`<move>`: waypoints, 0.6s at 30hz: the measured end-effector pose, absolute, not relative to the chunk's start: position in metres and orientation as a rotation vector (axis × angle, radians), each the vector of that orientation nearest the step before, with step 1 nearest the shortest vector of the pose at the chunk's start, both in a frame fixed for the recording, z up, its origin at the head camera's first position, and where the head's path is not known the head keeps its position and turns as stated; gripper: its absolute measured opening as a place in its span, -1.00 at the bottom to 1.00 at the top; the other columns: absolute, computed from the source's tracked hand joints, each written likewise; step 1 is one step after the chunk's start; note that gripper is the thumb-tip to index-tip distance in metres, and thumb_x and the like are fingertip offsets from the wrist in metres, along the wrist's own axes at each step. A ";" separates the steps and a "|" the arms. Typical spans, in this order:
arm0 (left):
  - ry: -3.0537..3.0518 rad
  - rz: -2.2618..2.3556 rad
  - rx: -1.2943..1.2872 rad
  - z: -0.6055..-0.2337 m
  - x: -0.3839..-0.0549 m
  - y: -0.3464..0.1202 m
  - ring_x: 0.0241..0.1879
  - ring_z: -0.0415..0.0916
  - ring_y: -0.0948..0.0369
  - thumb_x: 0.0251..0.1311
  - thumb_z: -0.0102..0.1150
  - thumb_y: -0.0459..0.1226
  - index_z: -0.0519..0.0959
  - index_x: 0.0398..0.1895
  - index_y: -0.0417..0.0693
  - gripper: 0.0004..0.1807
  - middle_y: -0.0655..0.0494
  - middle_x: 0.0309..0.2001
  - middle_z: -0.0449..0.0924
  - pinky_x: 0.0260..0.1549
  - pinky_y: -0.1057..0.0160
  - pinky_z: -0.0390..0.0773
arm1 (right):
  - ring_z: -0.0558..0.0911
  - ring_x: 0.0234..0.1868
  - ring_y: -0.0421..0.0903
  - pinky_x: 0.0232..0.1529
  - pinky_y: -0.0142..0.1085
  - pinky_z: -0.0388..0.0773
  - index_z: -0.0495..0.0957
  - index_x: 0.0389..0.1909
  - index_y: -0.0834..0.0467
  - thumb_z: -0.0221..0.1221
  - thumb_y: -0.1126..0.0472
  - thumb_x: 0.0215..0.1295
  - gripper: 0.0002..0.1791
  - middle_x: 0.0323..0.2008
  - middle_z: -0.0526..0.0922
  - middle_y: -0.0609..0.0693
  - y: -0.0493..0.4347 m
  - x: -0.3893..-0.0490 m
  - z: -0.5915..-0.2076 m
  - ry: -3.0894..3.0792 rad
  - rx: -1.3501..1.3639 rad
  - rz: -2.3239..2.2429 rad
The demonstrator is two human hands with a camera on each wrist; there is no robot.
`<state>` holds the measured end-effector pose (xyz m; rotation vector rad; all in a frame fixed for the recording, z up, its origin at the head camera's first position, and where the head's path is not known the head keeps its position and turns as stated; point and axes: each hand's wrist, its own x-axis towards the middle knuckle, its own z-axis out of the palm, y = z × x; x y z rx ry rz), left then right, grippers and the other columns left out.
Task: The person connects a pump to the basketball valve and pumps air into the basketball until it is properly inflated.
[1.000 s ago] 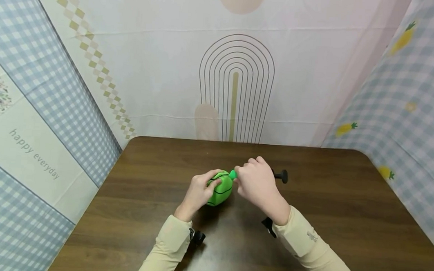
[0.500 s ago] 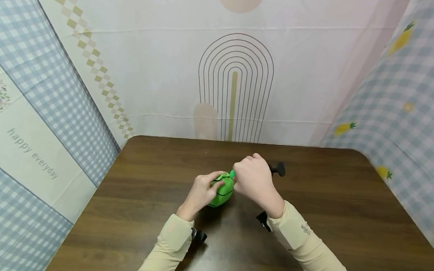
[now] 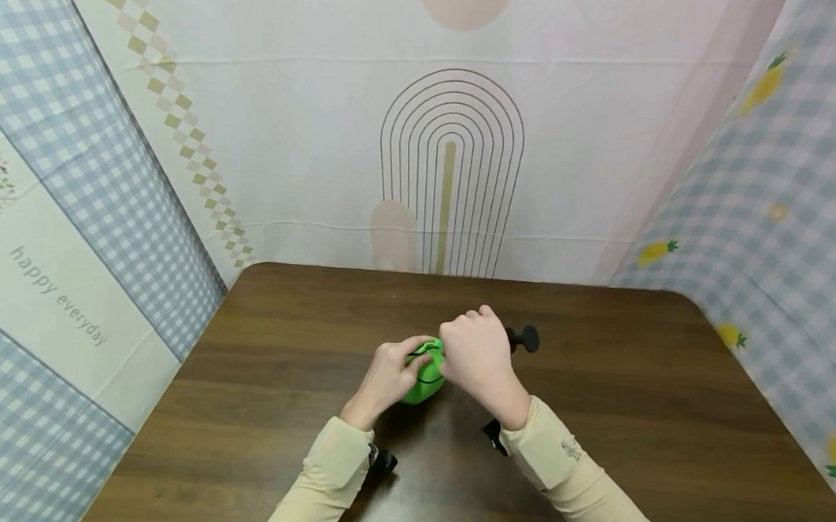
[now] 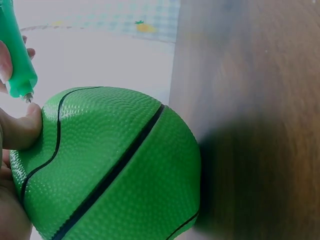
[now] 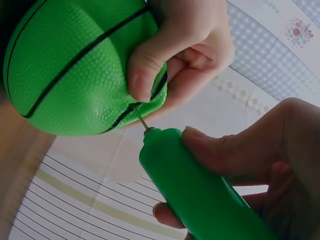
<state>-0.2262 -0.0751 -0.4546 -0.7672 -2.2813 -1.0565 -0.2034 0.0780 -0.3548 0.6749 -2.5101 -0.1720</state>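
Toward far edge of worktop (image 3: 597,365): left grip (image 3: 386,370) pinching dented green ball (image 5: 75,95), right grip (image 3: 479,359) wrapped round pump (image 5: 195,185); needle (image 5: 141,118) apparently inserted, filling-out seemingly left.

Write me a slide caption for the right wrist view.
Right hand grips a green pump, its needle at a black line on the green ball held by the left hand.

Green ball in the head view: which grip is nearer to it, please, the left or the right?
Left. The left grip holds the green ball directly, with its thumb against it; the right grip is beside the ball, apart from it, holding the green pump.
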 end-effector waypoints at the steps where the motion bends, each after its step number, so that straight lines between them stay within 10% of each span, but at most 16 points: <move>1: -2.278 -1.060 -0.760 -0.455 -0.226 -0.076 -0.34 0.70 0.11 0.11 0.32 -0.39 0.68 -0.14 -0.19 -0.78 -0.06 -0.27 0.75 -0.31 0.18 0.62 | 0.12 -0.73 -0.19 -0.44 -0.35 0.19 0.03 -0.91 -0.04 0.25 0.33 -0.30 -0.48 -0.81 -0.03 -0.19 0.077 -0.203 -0.356 -2.510 0.667 -0.173; 18: -2.294 -1.079 -0.759 -0.464 -0.226 -0.075 -0.46 0.66 0.13 0.09 0.32 -0.40 0.66 -0.14 -0.24 -0.76 -0.07 -0.31 0.75 -0.35 0.22 0.60 | 0.25 -0.72 -0.17 -0.41 -0.32 0.30 0.12 -0.91 -0.03 0.30 0.23 -0.25 -0.52 -0.85 0.17 -0.15 0.060 -0.206 -0.371 -2.579 0.647 -0.279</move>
